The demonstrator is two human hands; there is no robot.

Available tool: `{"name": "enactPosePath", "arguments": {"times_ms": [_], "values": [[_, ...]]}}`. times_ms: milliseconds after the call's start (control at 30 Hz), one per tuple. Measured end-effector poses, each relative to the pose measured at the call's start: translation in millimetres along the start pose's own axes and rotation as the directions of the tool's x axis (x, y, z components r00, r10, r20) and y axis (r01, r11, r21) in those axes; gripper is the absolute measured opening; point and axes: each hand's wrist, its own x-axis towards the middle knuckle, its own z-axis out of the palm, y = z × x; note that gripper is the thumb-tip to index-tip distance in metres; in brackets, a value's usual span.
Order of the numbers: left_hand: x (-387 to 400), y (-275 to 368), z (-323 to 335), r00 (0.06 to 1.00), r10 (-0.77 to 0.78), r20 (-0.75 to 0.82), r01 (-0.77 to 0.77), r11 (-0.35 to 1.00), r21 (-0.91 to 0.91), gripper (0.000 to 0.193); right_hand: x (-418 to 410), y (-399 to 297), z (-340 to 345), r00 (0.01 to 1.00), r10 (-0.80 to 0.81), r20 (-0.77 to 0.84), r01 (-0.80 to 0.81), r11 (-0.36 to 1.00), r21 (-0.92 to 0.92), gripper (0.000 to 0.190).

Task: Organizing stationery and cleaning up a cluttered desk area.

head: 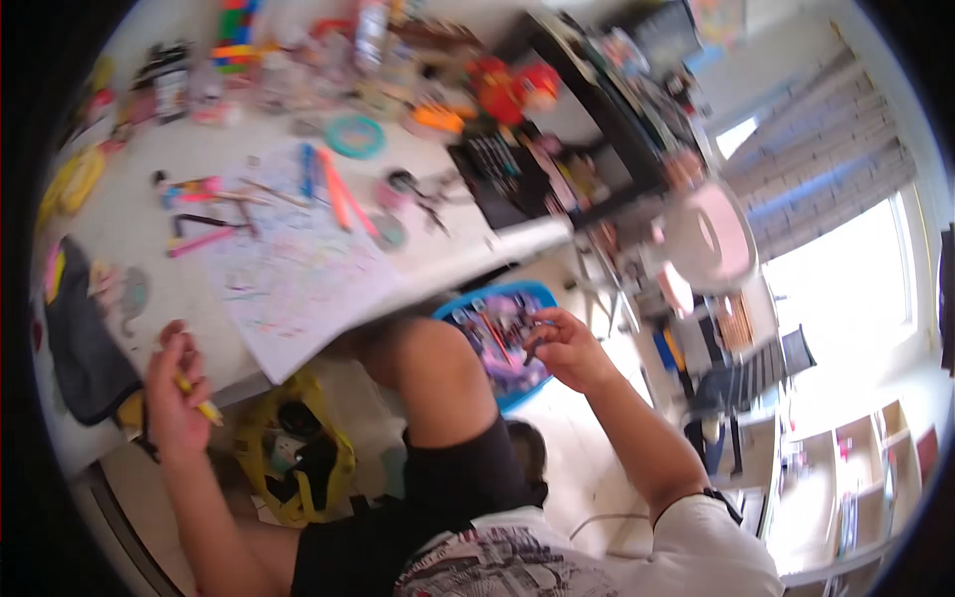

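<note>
At the left edge of the white table, my left hand (pixel 179 392) holds a yellow pen or marker (pixel 196 399) across its palm, fingers loosely curled. My right hand (pixel 571 349) is off the table on the right, over the rim of a blue basket (pixel 522 286) full of mixed small items. Its fingertips pinch a small dark object (pixel 532 351), too blurred to name. Between my hands a large sheet of paper (pixel 298 283) with coloured drawings lies on the table, one corner over the front edge. Pink, orange and blue markers (pixel 333 186) lie on its far part.
A dark grey cloth item (pixel 86 343) lies at the table's left. Toys and small items crowd the back, with a teal round object (pixel 355 136). Below the table edge stands a yellow bag (pixel 339 455) with things inside. A pale pink chair (pixel 712 235) stands farther right.
</note>
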Motion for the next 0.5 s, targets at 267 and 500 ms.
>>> {"name": "enactPosePath", "arguments": {"times_ms": [267, 500], "values": [[16.1, 5.6, -13.2, 0.992, 0.001, 0.130, -0.002, 1.000, 0.010, 0.027, -138.8, 162.4, -154.9, 0.757, 0.327, -0.565, -0.646, 0.503, -0.574, 0.040], [-1.8, -7.5, -5.4, 0.998, 0.005, -0.067, -0.005, 1.000, 0.003, 0.029, -78.2, 107.5, -125.2, 0.813, 0.122, -0.569, -0.464, 0.727, -0.507, 0.034]]}}
